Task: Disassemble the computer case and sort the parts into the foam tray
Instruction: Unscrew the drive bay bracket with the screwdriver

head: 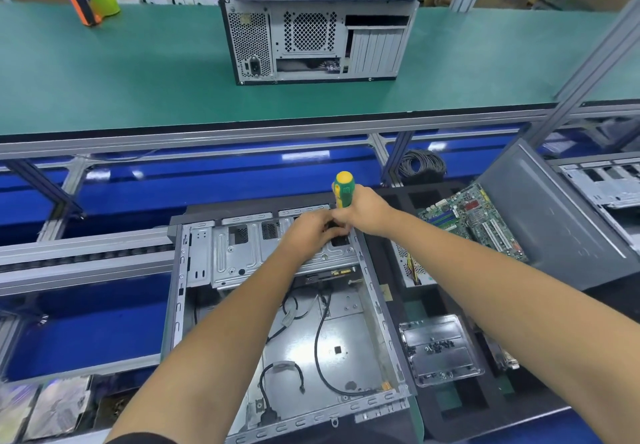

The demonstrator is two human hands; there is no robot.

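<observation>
Over the open computer case (287, 322), the right hand (363, 215) grips an upright screwdriver (343, 189) (yellow-green handle), the left hand (311, 232) just beside it, fingers curled at its shaft.

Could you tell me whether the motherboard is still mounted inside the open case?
No, the motherboard lies outside the open case, to its right.
</observation>
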